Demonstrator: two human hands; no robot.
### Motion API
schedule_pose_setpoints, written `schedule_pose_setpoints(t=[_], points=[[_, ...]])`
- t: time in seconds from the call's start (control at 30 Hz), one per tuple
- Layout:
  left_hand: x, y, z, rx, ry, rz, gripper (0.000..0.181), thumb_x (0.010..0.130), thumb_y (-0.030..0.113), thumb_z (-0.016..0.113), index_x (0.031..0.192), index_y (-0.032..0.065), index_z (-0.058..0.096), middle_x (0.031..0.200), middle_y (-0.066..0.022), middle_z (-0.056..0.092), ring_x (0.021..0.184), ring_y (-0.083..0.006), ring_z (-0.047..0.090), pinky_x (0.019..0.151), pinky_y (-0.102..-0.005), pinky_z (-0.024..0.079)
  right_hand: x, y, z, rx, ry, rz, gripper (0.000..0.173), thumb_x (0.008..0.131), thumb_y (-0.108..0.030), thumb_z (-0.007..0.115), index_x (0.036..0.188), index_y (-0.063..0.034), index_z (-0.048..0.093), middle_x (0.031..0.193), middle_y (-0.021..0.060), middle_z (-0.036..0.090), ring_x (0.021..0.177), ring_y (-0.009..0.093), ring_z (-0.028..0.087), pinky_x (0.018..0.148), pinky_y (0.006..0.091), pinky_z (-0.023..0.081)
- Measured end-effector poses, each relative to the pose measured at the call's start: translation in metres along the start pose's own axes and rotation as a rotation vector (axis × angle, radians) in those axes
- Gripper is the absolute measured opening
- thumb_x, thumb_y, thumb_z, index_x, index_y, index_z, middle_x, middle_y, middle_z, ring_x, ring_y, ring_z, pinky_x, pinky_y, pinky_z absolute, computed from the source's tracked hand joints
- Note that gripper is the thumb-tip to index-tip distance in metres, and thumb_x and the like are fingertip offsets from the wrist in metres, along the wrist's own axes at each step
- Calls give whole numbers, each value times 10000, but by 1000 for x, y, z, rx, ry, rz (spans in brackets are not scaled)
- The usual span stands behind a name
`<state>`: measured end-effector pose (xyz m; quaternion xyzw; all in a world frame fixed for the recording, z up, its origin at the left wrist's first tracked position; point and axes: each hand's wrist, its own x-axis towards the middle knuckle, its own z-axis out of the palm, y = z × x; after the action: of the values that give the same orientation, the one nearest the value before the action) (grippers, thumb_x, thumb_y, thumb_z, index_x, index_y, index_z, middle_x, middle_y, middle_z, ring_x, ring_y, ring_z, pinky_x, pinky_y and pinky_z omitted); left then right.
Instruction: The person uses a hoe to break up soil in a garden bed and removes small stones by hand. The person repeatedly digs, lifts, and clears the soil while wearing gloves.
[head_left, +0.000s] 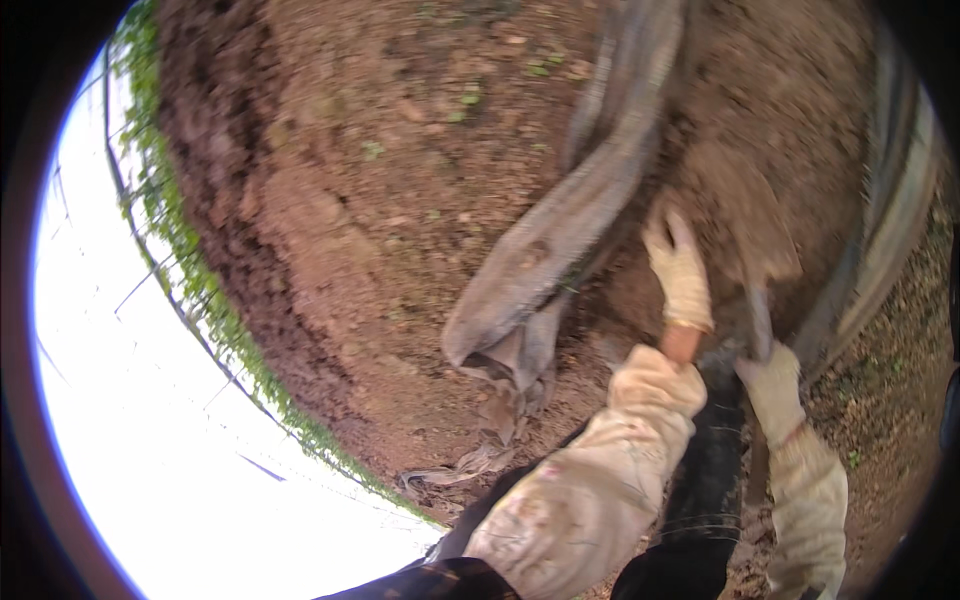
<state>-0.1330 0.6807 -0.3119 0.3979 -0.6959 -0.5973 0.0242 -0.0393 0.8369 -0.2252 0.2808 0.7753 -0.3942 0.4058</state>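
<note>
A pale knit work glove covers my left hand (679, 266), which reaches down to the brown soil with its fingers spread and nothing seen in them. To its right, my right hand (771, 382), gloved too, is closed around the shaft of a shovel (759, 225). The shovel's broad blade is caked with soil and lies against the earth, pointing away from me; part of its outline is blurred. Below the right hand the handle runs down beside my dark-clad leg. Left of my left hand lies a bunched strip of grey woven fabric (555, 217).
Another length of grey sheeting (889, 202) runs along the right side of the soil. Further left, a bank of dark, clumped earth (225, 187) borders green plants (180, 247) and a bright, thin-framed background. Small weeds (469, 101) dot the ground.
</note>
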Motion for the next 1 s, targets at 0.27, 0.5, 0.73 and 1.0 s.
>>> schedule_pose_setpoints(t=[0.27,0.5,0.73,1.0], points=[[-81,70,-71,44,154,-183,588,874,303,727,1339,7,524,1257,-200,567,1161,-287,536,1014,-376,419,-111,-3,-26,-165,-107,-32,301,704,-177,735,886,49,656,737,126,646,639,169,572,585,364,493],[-51,203,-149,471,344,134,838,651,346,892,1339,73,501,1197,-213,476,1090,-380,504,944,-486,443,-192,-177,-31,24,-350,-33,215,756,-137,704,854,46,650,644,49,582,521,140,515,460,322,434],[-2,303,-243,499,366,111,763,675,386,859,1290,61,547,1192,-216,525,1119,-397,514,971,-461,443,-252,-265,13,93,-403,-172,213,778,-144,740,708,-16,585,521,46,524,382,144,491,362,291,377],[23,341,-318,354,565,100,590,708,278,842,1197,46,608,1097,-194,599,981,-348,603,880,-408,496,-313,-363,34,-84,-420,-223,284,745,-208,779,748,24,614,547,38,534,471,142,503,446,319,411]])
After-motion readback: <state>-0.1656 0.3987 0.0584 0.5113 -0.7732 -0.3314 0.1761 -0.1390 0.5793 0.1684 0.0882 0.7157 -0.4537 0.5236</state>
